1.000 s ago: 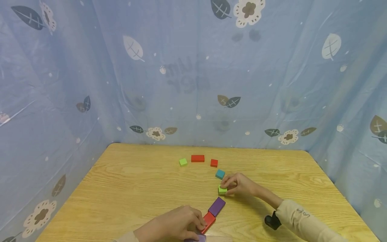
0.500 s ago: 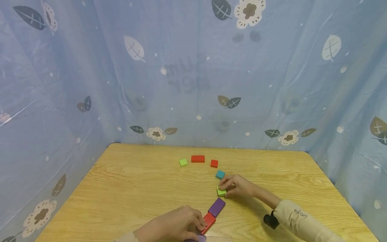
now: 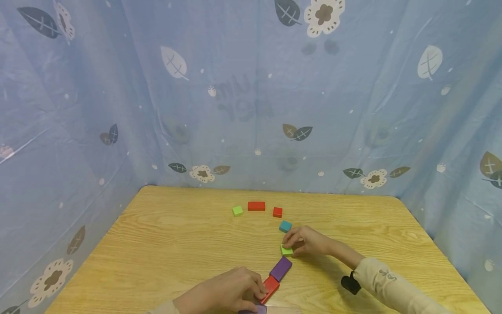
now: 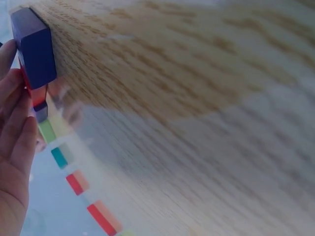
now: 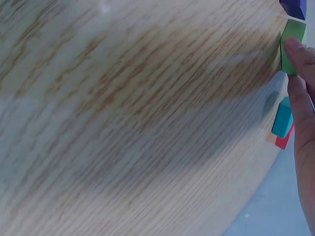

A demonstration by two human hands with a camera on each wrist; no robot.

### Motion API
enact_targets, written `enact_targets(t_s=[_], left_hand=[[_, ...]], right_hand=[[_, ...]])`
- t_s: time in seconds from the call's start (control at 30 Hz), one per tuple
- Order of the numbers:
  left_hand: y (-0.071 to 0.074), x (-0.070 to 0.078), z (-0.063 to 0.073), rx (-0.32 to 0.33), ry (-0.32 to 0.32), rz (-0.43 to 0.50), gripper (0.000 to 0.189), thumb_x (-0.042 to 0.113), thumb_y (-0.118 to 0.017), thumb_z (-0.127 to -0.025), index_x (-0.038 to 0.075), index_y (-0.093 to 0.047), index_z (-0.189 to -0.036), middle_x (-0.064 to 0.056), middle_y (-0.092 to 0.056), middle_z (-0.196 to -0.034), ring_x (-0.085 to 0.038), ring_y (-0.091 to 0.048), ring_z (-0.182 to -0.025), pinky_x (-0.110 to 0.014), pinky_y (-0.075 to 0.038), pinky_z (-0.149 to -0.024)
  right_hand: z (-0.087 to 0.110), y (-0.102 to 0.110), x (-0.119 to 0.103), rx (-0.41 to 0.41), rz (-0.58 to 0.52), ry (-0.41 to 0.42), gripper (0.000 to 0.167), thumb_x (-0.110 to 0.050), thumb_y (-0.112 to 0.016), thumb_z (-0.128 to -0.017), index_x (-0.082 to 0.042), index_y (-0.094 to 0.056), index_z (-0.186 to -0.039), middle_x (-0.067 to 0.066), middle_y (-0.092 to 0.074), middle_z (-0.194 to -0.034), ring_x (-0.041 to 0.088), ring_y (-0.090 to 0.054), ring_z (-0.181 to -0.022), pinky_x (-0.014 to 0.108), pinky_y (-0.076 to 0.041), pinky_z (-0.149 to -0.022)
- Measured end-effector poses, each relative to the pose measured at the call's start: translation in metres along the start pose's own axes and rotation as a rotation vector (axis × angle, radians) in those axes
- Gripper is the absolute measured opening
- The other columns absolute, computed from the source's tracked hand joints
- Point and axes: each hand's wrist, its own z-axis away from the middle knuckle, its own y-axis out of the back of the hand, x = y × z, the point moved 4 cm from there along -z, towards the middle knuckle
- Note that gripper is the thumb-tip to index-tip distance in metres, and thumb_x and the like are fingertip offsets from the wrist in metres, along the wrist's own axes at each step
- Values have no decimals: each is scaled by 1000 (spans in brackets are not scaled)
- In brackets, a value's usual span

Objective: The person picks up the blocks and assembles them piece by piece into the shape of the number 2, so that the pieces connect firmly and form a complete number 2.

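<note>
My right hand [image 3: 310,240] pinches a light green block [image 3: 286,250] on the table between thumb and fingers. It sits just beyond the far end of a purple block [image 3: 281,268]. That purple block touches a red block [image 3: 270,288] nearer to me. Another purple block [image 3: 252,310] lies at the bottom edge, cut off by the frame. My left hand [image 3: 235,288] rests its fingertips on the red block, with the thumb at the nearer purple block. In the left wrist view, its fingers [image 4: 19,128] lie along one side of the row.
A teal block [image 3: 285,226], a small red block [image 3: 277,212], a long red block [image 3: 256,206] and another green block [image 3: 237,211] curve away at the back. A pale block [image 3: 283,310] shows at the bottom edge. Blue patterned curtains [image 3: 251,109] enclose the wooden table [image 3: 176,244].
My right hand has slid the light green block slightly toward me and left, closer to the purple block. The left hand has stayed in place.
</note>
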Motion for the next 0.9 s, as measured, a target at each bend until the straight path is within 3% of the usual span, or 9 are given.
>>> enact_targets(t_s=[0.47, 0.9], left_hand=[[1, -1, -1, -28, 59, 29, 25, 27, -69, -89, 12, -74, -108, 11, -65, -108, 6, -57, -98, -7, -44, -79], [2, 3, 1, 7, -2, -3, 22, 25, -70, -89, 10, -75, -105, 7, -66, -109, 4, -58, -99, -5, -42, -81]], right_hand=[[-4, 1, -3, -11, 61, 13, 28, -1, -78, -76, 3, -72, -103, 10, -69, -106, 19, -63, -102, 28, -51, -87], [-1, 0, -3, 0, 48, -13, 28, -2, -79, -75, 1, -73, -102, 8, -69, -105, 21, -63, -102, 27, -52, -86]])
